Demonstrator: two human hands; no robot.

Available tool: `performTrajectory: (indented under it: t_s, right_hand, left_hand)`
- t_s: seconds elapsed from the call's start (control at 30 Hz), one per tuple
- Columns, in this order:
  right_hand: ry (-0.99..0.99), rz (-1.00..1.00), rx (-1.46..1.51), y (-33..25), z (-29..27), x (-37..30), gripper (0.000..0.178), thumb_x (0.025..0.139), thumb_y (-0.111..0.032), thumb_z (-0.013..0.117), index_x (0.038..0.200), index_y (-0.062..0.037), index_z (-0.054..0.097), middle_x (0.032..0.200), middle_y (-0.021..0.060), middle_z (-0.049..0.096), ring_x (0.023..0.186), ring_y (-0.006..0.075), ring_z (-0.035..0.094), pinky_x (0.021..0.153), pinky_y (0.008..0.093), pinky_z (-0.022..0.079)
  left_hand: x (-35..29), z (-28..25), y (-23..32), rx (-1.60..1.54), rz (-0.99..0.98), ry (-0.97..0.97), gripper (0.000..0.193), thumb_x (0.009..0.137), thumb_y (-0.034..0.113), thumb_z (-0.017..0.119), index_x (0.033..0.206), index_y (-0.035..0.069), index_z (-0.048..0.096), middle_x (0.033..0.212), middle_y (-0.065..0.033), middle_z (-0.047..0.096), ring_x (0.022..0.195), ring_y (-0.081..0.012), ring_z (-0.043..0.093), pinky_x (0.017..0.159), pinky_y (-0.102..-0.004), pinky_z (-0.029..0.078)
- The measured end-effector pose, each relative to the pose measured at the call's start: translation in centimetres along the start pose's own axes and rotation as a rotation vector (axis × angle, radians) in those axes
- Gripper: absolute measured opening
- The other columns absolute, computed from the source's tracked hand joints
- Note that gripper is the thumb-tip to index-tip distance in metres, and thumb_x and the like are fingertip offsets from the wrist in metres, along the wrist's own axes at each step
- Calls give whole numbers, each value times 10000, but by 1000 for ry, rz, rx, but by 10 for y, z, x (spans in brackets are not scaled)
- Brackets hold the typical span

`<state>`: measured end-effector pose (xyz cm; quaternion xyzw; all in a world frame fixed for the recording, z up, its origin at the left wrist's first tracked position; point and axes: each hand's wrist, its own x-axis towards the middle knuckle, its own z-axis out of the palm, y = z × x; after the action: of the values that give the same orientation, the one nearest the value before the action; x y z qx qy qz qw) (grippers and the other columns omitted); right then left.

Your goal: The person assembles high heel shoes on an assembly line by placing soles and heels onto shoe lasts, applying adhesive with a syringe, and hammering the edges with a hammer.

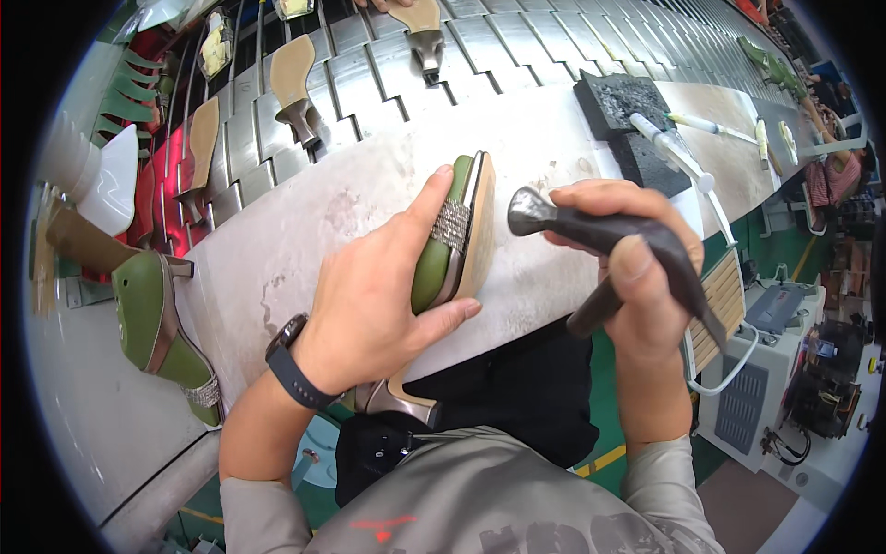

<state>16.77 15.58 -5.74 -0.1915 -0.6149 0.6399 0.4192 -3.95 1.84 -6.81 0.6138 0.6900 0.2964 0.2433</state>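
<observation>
A heeled sandal on a green shoe last (pixel 452 222), with a glittering band across it, lies tilted on its side on the pale worktop (pixel 351 203). My left hand (pixel 365 286) is closed around it, forefinger along the green top and thumb by the tan sole (pixel 476 245). The metallic heel (pixel 401 403) shows below my left wrist. To the right, my right hand (pixel 646 286) grips a dark cobbler's hammer (pixel 532 212). Its broad round face is raised above the worktop, apart from the sandal's sole.
A second sandal on a green last (pixel 148 319) lies at the left. Tan soles with heels (pixel 293 74) rest on the metal slat conveyor (pixel 498 55) ahead. Black blocks (pixel 628 102) and a white tube-like tool (pixel 669 148) sit at the right. Another person's hand (pixel 377 4) shows at the top.
</observation>
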Motion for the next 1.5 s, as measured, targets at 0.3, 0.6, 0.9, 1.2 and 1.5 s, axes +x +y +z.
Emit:
performTrajectory:
  t_s: [0.3, 0.6, 0.9, 1.2, 1.5]
  right_hand:
    - [-373, 194, -239, -5, 4, 30, 215, 936, -53, 800, 1131, 19, 747, 959, 55, 780, 831, 57, 691, 726, 236, 553]
    - [-190, 137, -385, 5, 11, 63, 185, 970, -104, 782, 1092, 30, 746, 895, 60, 781, 797, 59, 696, 707, 231, 540]
    - [-157, 156, -49, 21, 10, -8, 251, 956, -51, 679, 1171, 78, 671, 1156, 228, 782, 1103, 269, 742, 1049, 394, 546]
    - [-249, 224, -324, -7, 30, 22, 241, 905, -43, 778, 1126, 48, 741, 1069, 150, 808, 889, 182, 777, 777, 305, 599]
    - [-208, -40, -349, 5, 29, -14, 266, 910, -47, 783, 1151, 48, 722, 1145, 215, 787, 1064, 281, 771, 961, 377, 596]
  left_hand:
    - [1, -1, -6, -18, 68, 0, 1164, 713, 140, 943, 1677, -13, 310, 1235, -262, 693, 1048, -457, 705, 905, -465, 570]
    - [1, -5, -3, 25, 77, -11, 1150, 723, 165, 938, 1667, -36, 313, 1191, -253, 689, 970, -437, 697, 854, -465, 565]
    - [-6, -6, -6, 8, 24, -39, 1177, 713, 151, 945, 1681, -8, 295, 1223, -245, 679, 1050, -441, 686, 900, -469, 558]
    - [-11, -5, -10, 19, -8, 2, 1152, 725, 104, 919, 1686, 8, 292, 1236, -238, 680, 1045, -451, 688, 891, -473, 566]
    - [-12, 0, -11, 36, 46, 28, 1166, 709, 147, 933, 1681, 9, 304, 1155, -211, 688, 990, -428, 685, 832, -473, 564]
